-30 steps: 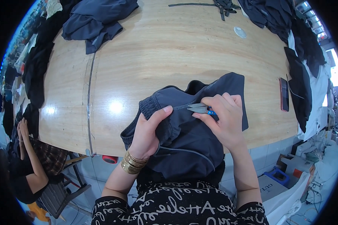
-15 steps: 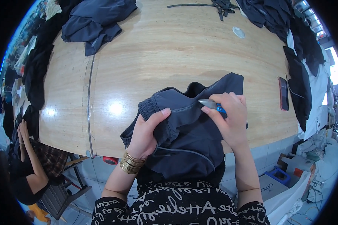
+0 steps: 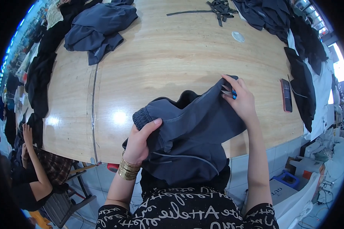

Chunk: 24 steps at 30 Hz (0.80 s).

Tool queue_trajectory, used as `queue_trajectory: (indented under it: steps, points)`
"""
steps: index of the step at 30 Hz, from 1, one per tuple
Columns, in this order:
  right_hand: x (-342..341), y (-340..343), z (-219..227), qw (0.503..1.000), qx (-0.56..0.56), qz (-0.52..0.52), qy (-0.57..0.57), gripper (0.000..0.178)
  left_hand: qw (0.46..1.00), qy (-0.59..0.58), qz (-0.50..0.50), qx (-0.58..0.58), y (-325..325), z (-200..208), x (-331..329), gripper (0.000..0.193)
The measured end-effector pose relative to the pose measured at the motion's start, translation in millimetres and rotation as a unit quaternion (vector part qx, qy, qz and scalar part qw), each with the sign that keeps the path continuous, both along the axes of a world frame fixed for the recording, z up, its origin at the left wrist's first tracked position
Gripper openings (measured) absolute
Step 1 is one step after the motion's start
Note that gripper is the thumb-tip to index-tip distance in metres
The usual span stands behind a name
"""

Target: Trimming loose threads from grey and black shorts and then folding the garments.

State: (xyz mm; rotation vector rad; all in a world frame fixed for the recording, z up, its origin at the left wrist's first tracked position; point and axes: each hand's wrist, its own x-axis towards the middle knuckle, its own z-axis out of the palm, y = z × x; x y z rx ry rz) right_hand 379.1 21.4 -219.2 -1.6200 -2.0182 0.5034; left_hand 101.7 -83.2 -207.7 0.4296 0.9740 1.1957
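A dark blue-grey garment [image 3: 195, 126] with a gathered elastic edge and a pale seam is stretched over the table's near edge and my lap. My left hand [image 3: 137, 144], with gold bangles at the wrist, is closed on it beside the elastic, thumb on top. Up at the garment's far right corner, my right hand [image 3: 244, 101] pinches the cloth edge between thumb and fingers. Small thread snips [image 3: 233, 94], with blue on the handle and pointed metal blades, are tucked in that same hand. The blades point left, over the cloth.
Light wooden table [image 3: 172, 68] with a metal-lined seam at left. Dark garments [image 3: 99, 30] lie far left, others [image 3: 263, 17] far right. Grey straps [image 3: 221, 11], a round white disc [image 3: 238, 36] and a phone [image 3: 286, 95] rest on it. A co-worker [image 3: 30, 179] sits at left.
My right hand has slid up and right along the cloth to its far corner, snips still held, pulling the garment out wider. My left hand has shifted slightly left and down.
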Motion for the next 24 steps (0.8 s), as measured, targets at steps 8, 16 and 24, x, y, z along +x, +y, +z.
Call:
queue_trajectory:
  steps: [8,16,24]
  points:
    - [39,36,48,0.97,0.195,-0.045,0.137,0.015,0.979,0.005,0.065,0.193,43,34,-57,0.032]
    - [27,-15,99,0.952,0.305,0.018,-0.025,0.029,0.965,0.147,0.072,0.204,44,53,-94,0.04]
    - [24,-76,-10,0.994,0.015,0.036,-0.103,0.031,0.714,0.661,0.155,0.17,1,-40,-105,0.058]
